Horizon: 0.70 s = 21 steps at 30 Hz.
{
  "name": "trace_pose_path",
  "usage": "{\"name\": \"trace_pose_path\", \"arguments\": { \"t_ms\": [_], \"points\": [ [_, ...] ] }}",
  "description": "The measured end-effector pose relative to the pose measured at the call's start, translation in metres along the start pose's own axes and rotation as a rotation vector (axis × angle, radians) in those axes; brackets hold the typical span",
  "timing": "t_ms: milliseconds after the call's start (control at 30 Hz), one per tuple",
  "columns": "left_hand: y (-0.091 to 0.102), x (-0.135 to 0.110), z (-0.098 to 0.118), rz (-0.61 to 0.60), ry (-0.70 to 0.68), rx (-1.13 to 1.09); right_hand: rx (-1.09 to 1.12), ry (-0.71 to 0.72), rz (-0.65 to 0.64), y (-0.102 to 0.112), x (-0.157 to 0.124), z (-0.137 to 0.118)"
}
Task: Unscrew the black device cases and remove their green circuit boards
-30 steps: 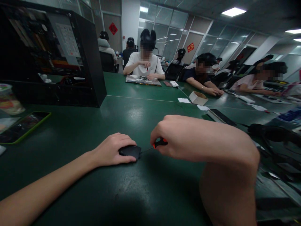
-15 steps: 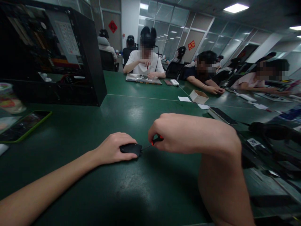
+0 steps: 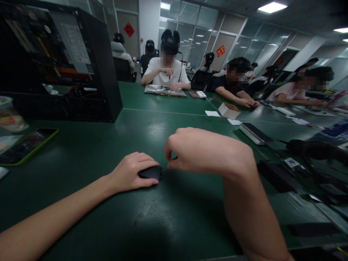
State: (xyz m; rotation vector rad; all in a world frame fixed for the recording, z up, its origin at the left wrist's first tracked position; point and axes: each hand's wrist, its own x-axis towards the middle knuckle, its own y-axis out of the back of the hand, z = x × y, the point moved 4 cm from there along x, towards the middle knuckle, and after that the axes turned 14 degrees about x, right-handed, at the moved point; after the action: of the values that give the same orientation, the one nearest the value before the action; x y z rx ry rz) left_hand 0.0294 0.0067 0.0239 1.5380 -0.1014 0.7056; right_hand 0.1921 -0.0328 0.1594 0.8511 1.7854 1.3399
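Observation:
My left hand (image 3: 133, 174) lies over a small black flat object (image 3: 150, 172) on the green table (image 3: 168, 217), its fingers curled on top and pressing it down. Just to its right, my right hand (image 3: 190, 148) is closed in a fist around a screwdriver (image 3: 174, 158). Only a dark sliver of the tool shows between the fingers, right at the black object's edge. The handle and tip are hidden by my hand.
An open black computer case (image 3: 59, 65) stands at the back left, with a green-cased phone (image 3: 25, 145) in front of it. A slim white device (image 3: 255, 133), black headset (image 3: 312, 150) and cables lie at the right. Other people work across the table; a small cardboard box (image 3: 228, 110) sits near them.
My right hand slid left toward the black object and closed further over the screwdriver, so its red-and-black handle no longer shows. My left hand stayed put.

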Motion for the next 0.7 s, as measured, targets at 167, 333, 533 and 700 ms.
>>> {"name": "trace_pose_path", "arguments": {
  "t_ms": [167,333,533,700],
  "points": [
    [-0.001,0.001,0.0,0.007,0.036,-0.06,-0.086,-0.006,0.116,0.003,0.0,-0.013],
    [0.0,0.002,-0.001,-0.028,0.018,-0.048,-0.104,-0.001,0.146,0.003,-0.001,-0.019],
    [0.002,0.004,0.001,-0.041,0.03,-0.05,-0.085,0.01,0.177,0.002,0.0,-0.019],
    [0.003,0.005,0.003,-0.042,0.036,-0.075,-0.097,-0.036,0.197,0.002,0.0,-0.019]
  ]
}}
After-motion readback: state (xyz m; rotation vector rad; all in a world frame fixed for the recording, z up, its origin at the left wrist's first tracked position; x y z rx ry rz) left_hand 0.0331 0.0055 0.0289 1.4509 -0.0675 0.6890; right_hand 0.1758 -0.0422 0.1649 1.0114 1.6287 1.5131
